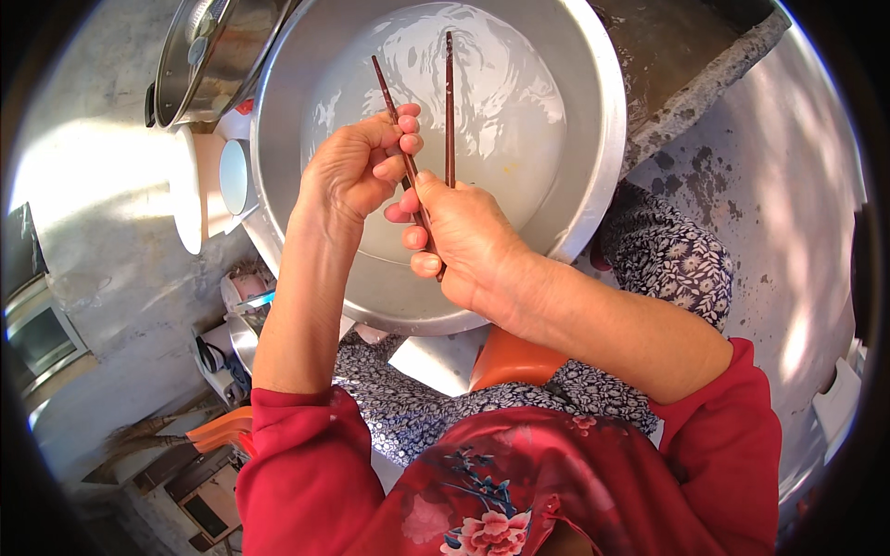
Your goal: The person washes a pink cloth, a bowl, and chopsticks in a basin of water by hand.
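Note:
Over a wide metal basin [591, 104] of water, my two hands are close together. My left hand [358, 163] has its fingertips around the upper part of a dark reddish-brown chopstick [384, 87]. That stick slants down into my right hand [462, 233], whose fingers curl around its lower part. A second dark chopstick [450, 104] stands out from my right hand, pointing away from me, with its lower end hidden by that hand. Ripples and a small yellowish spot show in the water.
At the upper left stands a stainless steel pot [208, 76], with a light-blue bowl [238, 177] below it. A rough concrete ledge [709, 90] runs along the upper right. An orange plastic stool [518, 358] shows between the patterned trouser legs.

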